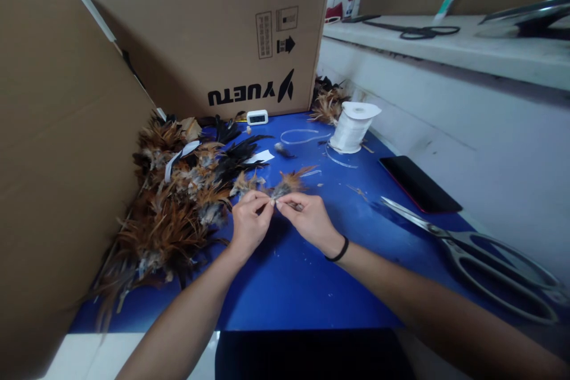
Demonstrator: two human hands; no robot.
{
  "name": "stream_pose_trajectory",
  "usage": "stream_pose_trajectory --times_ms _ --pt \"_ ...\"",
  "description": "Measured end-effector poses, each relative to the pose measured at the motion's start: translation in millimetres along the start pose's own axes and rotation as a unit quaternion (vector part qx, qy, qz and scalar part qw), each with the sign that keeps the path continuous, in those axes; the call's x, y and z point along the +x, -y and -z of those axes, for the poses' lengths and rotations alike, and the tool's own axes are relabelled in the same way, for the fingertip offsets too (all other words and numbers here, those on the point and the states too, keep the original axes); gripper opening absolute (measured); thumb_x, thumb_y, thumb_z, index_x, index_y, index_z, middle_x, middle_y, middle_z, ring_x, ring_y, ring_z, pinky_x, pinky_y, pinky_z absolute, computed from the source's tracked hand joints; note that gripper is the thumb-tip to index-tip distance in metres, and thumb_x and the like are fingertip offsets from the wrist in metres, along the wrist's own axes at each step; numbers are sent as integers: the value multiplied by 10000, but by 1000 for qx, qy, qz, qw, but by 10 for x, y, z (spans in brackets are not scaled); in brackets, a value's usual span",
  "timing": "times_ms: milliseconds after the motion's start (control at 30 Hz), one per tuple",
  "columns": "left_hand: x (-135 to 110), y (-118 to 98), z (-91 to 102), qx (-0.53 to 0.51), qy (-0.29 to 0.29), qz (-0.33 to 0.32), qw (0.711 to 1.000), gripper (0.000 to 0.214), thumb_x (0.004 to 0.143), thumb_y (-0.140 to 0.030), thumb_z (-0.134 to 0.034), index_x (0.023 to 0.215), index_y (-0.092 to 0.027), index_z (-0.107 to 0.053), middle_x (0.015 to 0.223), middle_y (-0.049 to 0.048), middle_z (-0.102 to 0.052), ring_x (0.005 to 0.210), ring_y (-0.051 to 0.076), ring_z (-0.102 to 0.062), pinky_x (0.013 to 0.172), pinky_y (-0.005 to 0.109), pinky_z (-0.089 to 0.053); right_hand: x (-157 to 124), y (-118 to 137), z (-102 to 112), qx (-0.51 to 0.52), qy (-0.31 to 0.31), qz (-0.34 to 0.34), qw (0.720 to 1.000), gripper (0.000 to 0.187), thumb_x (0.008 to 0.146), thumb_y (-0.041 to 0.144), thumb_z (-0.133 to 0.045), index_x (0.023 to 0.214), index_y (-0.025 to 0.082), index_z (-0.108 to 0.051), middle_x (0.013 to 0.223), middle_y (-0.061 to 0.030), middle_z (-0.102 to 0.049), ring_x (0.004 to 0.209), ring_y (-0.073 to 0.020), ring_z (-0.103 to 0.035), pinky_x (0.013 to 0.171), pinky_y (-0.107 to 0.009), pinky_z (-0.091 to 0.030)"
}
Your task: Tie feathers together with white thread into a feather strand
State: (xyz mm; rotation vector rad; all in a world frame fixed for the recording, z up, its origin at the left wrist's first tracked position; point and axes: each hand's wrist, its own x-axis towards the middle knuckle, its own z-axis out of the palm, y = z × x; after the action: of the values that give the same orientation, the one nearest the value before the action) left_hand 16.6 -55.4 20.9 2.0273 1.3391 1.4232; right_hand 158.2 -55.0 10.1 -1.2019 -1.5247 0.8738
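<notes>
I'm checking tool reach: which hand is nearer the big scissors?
Right. The right hand is left of the big scissors, with blue table between; the left hand is farther left, beside the feather pile.

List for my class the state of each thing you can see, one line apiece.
left hand: fingertips pinched at the feather tuft's base
right hand: fingertips pinched at the same base
feather tuft: in the grip of both hands
feather pile: heaped at left
large scissors: lying down, blades closed
phone: lying flat, screen dark
white spool: upright
small clock: upright, reading illegible
cardboard: standing, lettering upside down
</notes>
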Motion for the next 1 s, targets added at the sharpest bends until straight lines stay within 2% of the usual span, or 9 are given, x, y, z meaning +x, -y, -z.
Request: stream_pose_trajectory --times_ms 333,567,767,1000 --pt "-42 42 -46 60 -15 -98 993 149 801 -122 -540 720 -160 -659 732 26 -612 675 108 -572 638 226 -457 0 33 -4 32 -16 -39 999 154 718 282 -599 682 158 -683 602 -9 -631 543 -121 -525 551 -245 -421" --pt "-81 21 -49 128 3 -148 981 185 846 -116 -477 740 -153 -623 772 44 -597 699 109 -565 666 221 -463 2 17 -11 12 -31 -44 998 206 735 319 -600 626 153 -657 556 16 -550 519 -96 -429 514 -235 -342" --pt "-110 39 -58 222 17 -206 953 185 868 -114 -441 768 -141 -595 788 61 -600 684 115 -565 643 217 -469 8 36 -28 42 -51 -70 995 289 713 378 -625 541 149 -595 493 41 -440 491 -83 -345 474 -238 -264" --pt "-103 53 -44 303 28 -293 906 163 860 -83 -445 799 -119 -592 766 85 -617 695 144 -600 657 242 -492 15 41 -51 139 -68 -121 981 238 637 345 -685 541 141 -609 523 26 -528 528 -99 -429 523 -246 -336"
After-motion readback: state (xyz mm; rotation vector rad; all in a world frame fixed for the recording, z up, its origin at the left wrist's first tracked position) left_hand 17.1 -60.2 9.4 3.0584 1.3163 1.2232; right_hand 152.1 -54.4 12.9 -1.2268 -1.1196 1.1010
